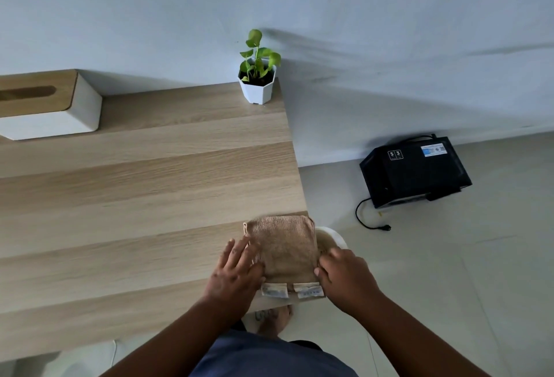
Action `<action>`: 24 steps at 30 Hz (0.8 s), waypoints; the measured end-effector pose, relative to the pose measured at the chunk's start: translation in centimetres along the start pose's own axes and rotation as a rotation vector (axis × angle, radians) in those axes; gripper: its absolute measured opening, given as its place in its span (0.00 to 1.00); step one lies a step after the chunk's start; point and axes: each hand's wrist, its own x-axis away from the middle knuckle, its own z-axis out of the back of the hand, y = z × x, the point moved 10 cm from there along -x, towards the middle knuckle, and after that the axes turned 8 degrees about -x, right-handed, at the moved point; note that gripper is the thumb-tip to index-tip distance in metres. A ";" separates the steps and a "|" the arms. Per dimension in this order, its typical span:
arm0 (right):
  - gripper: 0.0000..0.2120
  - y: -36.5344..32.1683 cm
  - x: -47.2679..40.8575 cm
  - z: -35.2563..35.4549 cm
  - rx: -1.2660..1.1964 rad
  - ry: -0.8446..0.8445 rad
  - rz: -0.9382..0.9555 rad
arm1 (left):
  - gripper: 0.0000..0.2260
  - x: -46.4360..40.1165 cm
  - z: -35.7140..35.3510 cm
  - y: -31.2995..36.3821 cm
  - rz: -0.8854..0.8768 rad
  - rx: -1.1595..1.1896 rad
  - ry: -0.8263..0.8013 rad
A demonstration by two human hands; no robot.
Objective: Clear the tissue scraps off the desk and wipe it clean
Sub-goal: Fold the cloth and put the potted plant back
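Soft, even daylight, fairly bright, with no glare. Faint diagonal shadows streak the wall [389, 46] at far right. Wide-angle distortion bends the desk [135, 181] edges; near hands look slightly soft.

I am seeing one wooden desk [135, 184], and one folded brown cloth [284, 247] is lying on it with two white labels [292, 290]. Two hands are showing, one left hand [236, 274] and one right hand [344, 274]. I am also counting one potted plant [257, 76], one tissue box [45, 106], one black appliance [415, 171] and one white bin [334, 238].
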 end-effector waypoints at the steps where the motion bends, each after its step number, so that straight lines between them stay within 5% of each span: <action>1: 0.15 -0.1 0.2 -0.1 0.010 -0.010 0.005 | 0.12 0.2 0.0 0.1 -0.006 -0.005 0.005; 9: 0.17 0.1 0.5 0.0 0.005 -0.079 0.001 | 0.10 1.1 0.5 0.4 -0.031 0.098 -0.047; 14: 0.15 -0.8 -1.6 3.3 -0.145 0.125 0.012 | 0.13 -1.6 0.9 -3.2 0.156 0.210 -0.058; 19: 0.22 -4.0 -4.4 6.1 -0.034 0.245 0.136 | 0.17 -4.6 -0.7 -6.3 0.331 0.191 -0.201; 24: 0.08 -5.8 -6.1 6.4 0.117 0.231 0.222 | 0.12 -5.9 -2.2 -6.5 0.277 0.102 -0.371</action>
